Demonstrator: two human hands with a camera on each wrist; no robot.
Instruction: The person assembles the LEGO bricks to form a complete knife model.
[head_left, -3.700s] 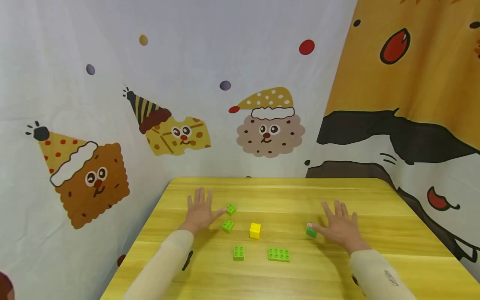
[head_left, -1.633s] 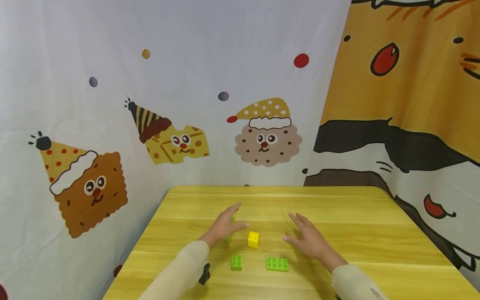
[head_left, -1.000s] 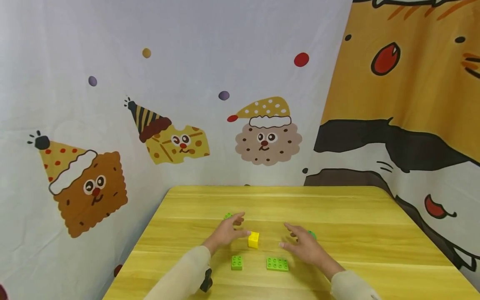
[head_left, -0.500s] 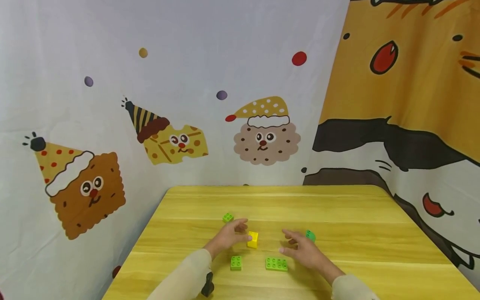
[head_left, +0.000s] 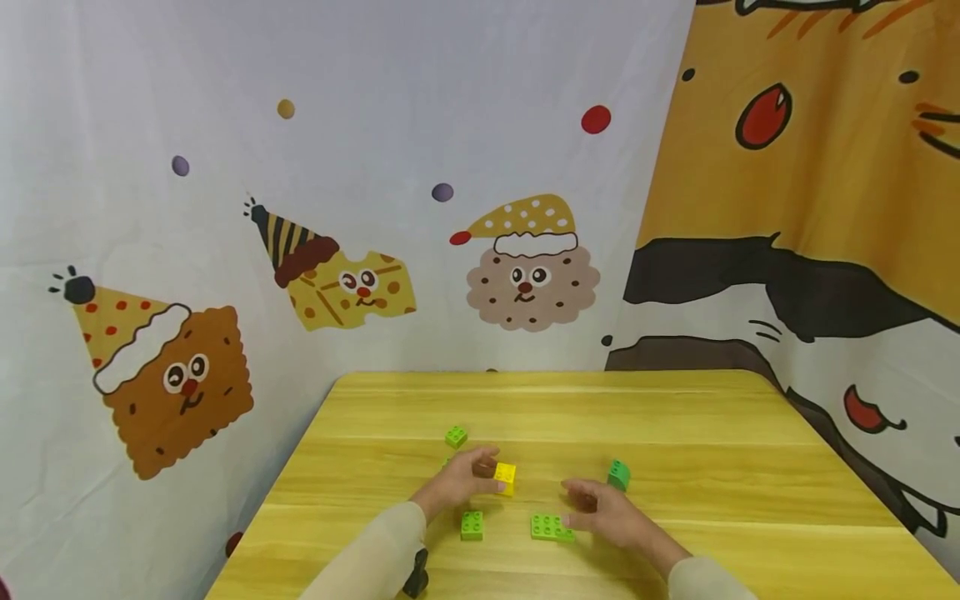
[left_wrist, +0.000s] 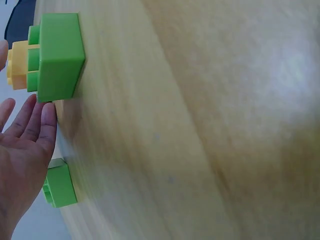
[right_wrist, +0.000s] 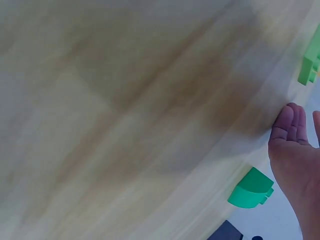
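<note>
Nothing gripped: square up before pinching.
My left hand curves loosely, its thumb overlapping the yellow brick, which sits between my hands; I'd set thumb and fingers flat to its sides. Next, the long lime brick, partly hidden by my slack, empty right hand; whether they touch, I can't tell.

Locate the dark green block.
In the head view, the dark green block sits right of centre on the table, just beyond the right hand.
</note>
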